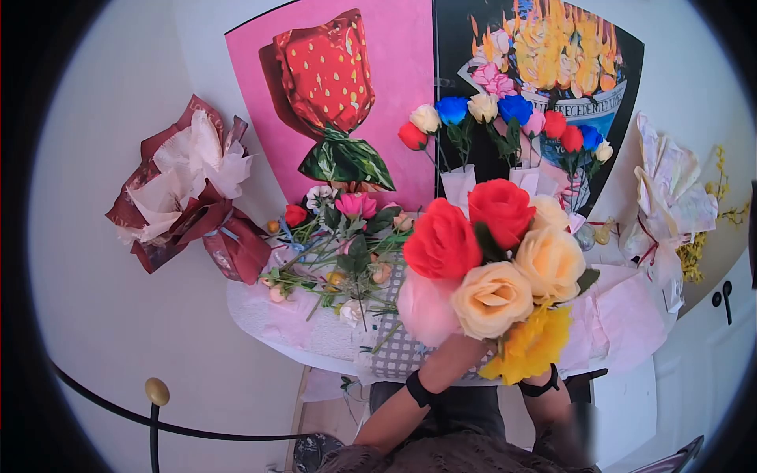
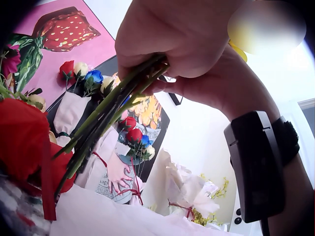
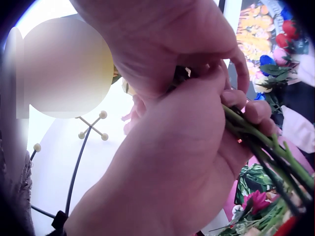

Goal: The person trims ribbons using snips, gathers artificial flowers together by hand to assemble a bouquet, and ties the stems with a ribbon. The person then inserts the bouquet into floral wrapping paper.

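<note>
A bouquet of large artificial flowers is held up in front of the body: red roses [image 1: 441, 236], peach roses [image 1: 493, 299], a pale pink bloom [image 1: 426, 307] and a yellow flower [image 1: 530, 343]. My left hand [image 1: 464, 355] grips it just below the blooms. The yellow flower hides most of my right hand in the head view; in the right wrist view my right hand [image 3: 162, 44] closes around the bundle against the left. Bare green stems [image 2: 110, 110] come out below the hands, pointing away toward the table.
Loose flowers and greenery [image 1: 355, 260] are heaped on the table's left half, beside pink wrapping paper [image 1: 623, 311]. Small wrapped roses [image 1: 457, 177] stand at the back before two posters. Wrapped bouquets flank them, dark red [image 1: 233, 236] and white [image 1: 662, 213]. A black rail [image 1: 205, 431] runs front left.
</note>
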A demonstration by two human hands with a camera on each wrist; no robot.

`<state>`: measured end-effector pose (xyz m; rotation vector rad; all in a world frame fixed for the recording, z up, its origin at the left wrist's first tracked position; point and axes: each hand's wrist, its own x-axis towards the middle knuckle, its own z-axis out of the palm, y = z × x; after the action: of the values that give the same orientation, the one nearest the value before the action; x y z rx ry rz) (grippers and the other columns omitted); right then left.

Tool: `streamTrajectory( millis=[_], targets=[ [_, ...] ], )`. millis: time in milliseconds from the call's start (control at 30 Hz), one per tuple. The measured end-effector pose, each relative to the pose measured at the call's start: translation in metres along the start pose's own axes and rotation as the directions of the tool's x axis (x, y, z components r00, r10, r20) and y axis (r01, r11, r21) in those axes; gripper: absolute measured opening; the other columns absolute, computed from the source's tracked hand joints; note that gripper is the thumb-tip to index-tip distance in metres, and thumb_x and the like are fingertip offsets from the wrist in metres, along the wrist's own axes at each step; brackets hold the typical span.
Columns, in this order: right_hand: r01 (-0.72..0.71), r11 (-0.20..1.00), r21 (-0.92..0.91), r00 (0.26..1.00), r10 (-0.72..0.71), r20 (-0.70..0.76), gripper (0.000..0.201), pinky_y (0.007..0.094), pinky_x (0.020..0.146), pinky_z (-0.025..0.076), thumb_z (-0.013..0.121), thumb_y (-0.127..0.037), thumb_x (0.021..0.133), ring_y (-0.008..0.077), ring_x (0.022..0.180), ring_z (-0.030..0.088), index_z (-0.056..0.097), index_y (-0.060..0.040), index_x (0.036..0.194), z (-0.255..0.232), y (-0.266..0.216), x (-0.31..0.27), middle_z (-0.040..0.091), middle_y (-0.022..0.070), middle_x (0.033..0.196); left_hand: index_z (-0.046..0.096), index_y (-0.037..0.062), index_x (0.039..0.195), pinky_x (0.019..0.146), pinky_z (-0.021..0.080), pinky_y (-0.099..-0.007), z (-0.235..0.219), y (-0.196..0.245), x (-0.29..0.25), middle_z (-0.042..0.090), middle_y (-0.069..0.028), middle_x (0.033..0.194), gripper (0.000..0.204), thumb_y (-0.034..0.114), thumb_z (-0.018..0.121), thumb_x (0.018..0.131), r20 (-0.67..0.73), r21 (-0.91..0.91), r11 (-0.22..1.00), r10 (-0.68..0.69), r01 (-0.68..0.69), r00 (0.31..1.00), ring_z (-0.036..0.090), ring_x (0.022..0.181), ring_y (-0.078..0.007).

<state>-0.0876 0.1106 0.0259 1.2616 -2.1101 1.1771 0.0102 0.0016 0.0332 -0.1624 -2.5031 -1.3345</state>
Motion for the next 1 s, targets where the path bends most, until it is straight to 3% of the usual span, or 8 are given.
streamTrajectory(
  millis=[33,200,467,600,667,700,867,1000],
  targets=[
    [-0.003,1.000,-0.004,1.000,0.003,-0.002,0.052,0.0468,0.096,0.038,0.065,-0.017,0.081,0.0367,0.119,0.043,0.046,-0.0056,0.128,0.001,0.002,0.000,0.045,0.0161,0.131,0.051,0.0075,0.127,0.107,0.031,-0.0372,-0.004,0.008,0.002,0.049,-0.0132,0.132,0.041,0.021,0.057,0.088,0.197,-0.105,0.952,-0.263,0.287,0.944,0.042,0.127,-0.0289],
    [-0.012,1.000,-0.025,1.000,0.012,-0.015,0.053,0.0450,0.097,0.039,0.065,-0.017,0.082,0.0348,0.118,0.045,0.044,-0.0056,0.129,0.000,0.011,0.003,0.045,0.0152,0.131,0.045,0.0054,0.132,0.108,0.029,-0.0363,-0.015,0.028,0.004,0.046,-0.0127,0.136,0.045,0.023,0.052,0.092,0.267,0.009,0.937,-0.338,0.348,0.903,0.038,0.130,-0.0269],
    [-0.033,0.998,-0.053,0.999,0.031,-0.038,0.054,0.0420,0.097,0.040,0.064,-0.017,0.083,0.0317,0.118,0.047,0.041,-0.0056,0.131,-0.004,0.024,0.008,0.046,0.0137,0.131,0.037,0.0062,0.138,0.111,0.023,-0.0355,0.022,-0.027,-0.016,0.040,-0.0107,0.140,0.049,0.019,0.053,0.093,0.015,-0.424,0.905,-0.029,0.033,0.999,0.033,0.133,-0.0248],
    [-0.043,0.997,-0.069,0.998,0.040,-0.044,0.055,0.0405,0.097,0.041,0.064,-0.017,0.084,0.0301,0.117,0.048,0.040,-0.0055,0.132,-0.007,0.031,0.010,0.046,0.0129,0.130,0.048,0.0031,0.128,0.100,0.041,-0.0316,0.015,-0.018,-0.003,0.052,-0.0112,0.128,0.042,0.010,0.061,0.089,-0.264,-0.199,0.932,0.247,-0.303,0.932,0.050,0.118,-0.0208],
    [-0.047,0.996,-0.078,0.998,0.043,-0.047,0.055,0.0397,0.097,0.041,0.063,-0.016,0.085,0.0293,0.117,0.048,0.039,-0.0055,0.133,-0.010,0.032,0.012,0.047,0.0126,0.130,0.038,0.0063,0.137,0.107,0.031,-0.0357,-0.007,0.009,0.003,0.042,-0.0114,0.138,0.054,0.012,0.061,0.088,0.090,-0.583,0.786,-0.188,0.204,0.978,0.040,0.127,-0.0247],
    [-0.049,0.995,-0.083,0.998,0.045,-0.049,0.055,0.0394,0.097,0.041,0.063,-0.016,0.085,0.0289,0.117,0.048,0.039,-0.0055,0.133,-0.012,0.033,0.012,0.047,0.0124,0.130,0.038,0.0063,0.137,0.107,0.031,-0.0357,-0.008,0.009,0.005,0.042,-0.0114,0.138,0.054,0.012,0.061,0.088,0.091,-0.583,0.786,-0.188,0.205,0.978,0.040,0.127,-0.0247],
    [-0.060,0.993,-0.099,0.997,0.054,-0.059,0.056,0.0375,0.097,0.042,0.063,-0.016,0.086,0.0270,0.117,0.050,0.037,-0.0055,0.134,-0.015,0.038,0.018,0.047,0.0115,0.130,0.043,0.0039,0.129,0.097,0.038,-0.0335,-0.012,-0.005,0.015,0.051,-0.0130,0.123,0.044,0.012,0.059,0.088,-0.152,-0.412,0.905,0.044,-0.104,0.987,0.049,0.113,-0.0241],
    [-0.059,0.992,-0.115,0.997,0.052,-0.063,0.056,0.0360,0.097,0.042,0.062,-0.016,0.087,0.0254,0.116,0.051,0.036,-0.0055,0.135,-0.019,0.042,0.025,0.048,0.0107,0.130,0.047,0.0019,0.122,0.088,0.044,-0.0318,-0.013,-0.018,0.021,0.058,-0.0143,0.112,0.036,0.011,0.058,0.089,-0.310,-0.214,0.918,0.261,-0.334,0.914,0.057,0.102,-0.0237]
  ],
)
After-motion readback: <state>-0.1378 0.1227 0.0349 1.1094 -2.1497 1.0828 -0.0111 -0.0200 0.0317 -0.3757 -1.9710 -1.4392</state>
